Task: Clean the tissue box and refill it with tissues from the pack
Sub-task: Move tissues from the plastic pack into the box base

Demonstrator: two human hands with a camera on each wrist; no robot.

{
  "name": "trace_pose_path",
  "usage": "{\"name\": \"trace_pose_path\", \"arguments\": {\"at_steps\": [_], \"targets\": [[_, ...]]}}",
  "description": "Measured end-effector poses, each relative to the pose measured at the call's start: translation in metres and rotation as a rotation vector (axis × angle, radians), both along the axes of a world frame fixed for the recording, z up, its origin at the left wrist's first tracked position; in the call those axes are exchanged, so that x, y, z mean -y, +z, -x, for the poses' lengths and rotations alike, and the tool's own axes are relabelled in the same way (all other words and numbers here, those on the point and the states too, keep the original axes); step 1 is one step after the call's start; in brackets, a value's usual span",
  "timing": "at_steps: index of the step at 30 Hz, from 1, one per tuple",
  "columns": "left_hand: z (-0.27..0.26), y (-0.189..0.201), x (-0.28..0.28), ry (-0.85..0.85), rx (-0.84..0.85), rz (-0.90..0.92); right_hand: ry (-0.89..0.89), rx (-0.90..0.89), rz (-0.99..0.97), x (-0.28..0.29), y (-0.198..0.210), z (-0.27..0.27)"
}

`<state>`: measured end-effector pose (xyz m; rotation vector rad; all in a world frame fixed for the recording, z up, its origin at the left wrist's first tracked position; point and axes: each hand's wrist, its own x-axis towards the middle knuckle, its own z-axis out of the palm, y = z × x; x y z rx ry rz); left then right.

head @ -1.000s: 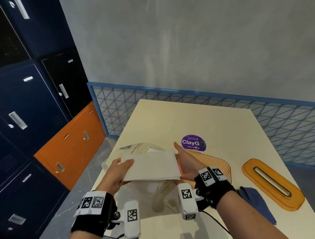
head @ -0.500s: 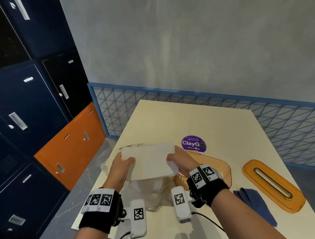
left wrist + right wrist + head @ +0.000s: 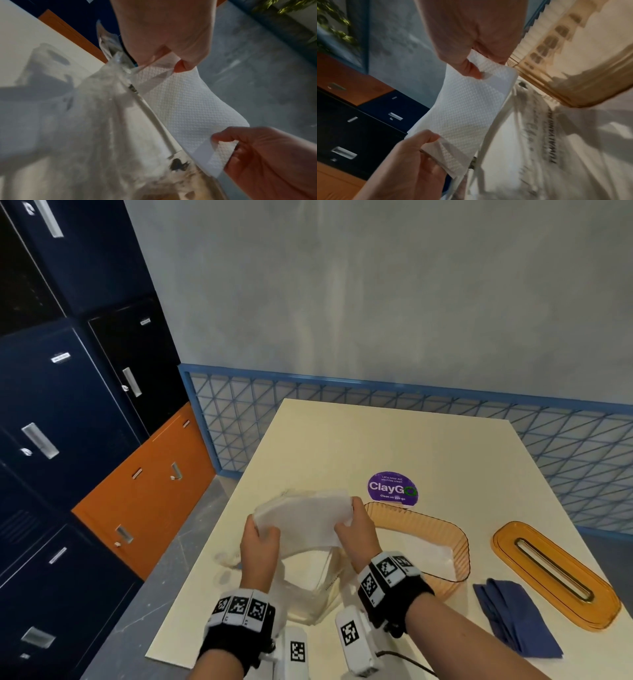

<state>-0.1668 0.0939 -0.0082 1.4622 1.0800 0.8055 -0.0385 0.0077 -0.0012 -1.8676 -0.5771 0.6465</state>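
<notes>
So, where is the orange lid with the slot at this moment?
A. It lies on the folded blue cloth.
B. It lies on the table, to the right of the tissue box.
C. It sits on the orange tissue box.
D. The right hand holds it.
B: the orange lid lies flat on the table, apart from the open orange tissue box, beside the blue cloth; both hands hold the tissue stack.

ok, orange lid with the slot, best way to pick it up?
Orange lid lies flat on the table, right of the box. Probably pinch across its narrow width at mid-length, coming from above, fingers on the long outer edges. The slot looks too thin to grip through.
</notes>
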Motion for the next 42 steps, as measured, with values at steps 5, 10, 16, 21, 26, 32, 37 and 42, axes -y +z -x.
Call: {"name": "trace_pose_path", "arguments": {"at_steps": [5, 10, 16, 21, 26, 32, 37, 42], "targets": [[0.001, 0.007, -0.006, 0.108, 0.055, -0.037, 0.026, -0.092, -0.008, -0.004, 0.010, -0.010], [-0.012, -0.004, -0.009, -0.037, -0.103, 0.002, 0.141, -0.052, 0.169, -0.004, 0.010, -0.006], [-0.016, 0.003, -0.010, -0.065, -0.173, 0.028, 0.120, -0.057, 0.159, -0.005, 0.020, -0.011], [-0.015, -0.001, -0.018, -0.056, -0.159, 0.119, 0.137, -0.090, 0.186, -0.003, 0.027, -0.025], [-0.022, 0.006, -0.027, -0.114, -0.139, 0.204, 0.045, -0.228, 0.169, 0.014, 0.035, -0.048], [-0.035, 0.015, -0.024, -0.195, -0.126, 0.323, 0.034, -0.452, 0.100, 0.037, 0.037, -0.055], [-0.018, 0.016, -0.024, -0.311, -0.062, 0.473, 0.010, -0.228, 0.071, 0.033, 0.044, -0.062], [-0.002, 0.032, -0.022, -0.510, -0.032, 0.637, 0.248, -0.104, 0.221, 0.019, 0.061, -0.063]]}}
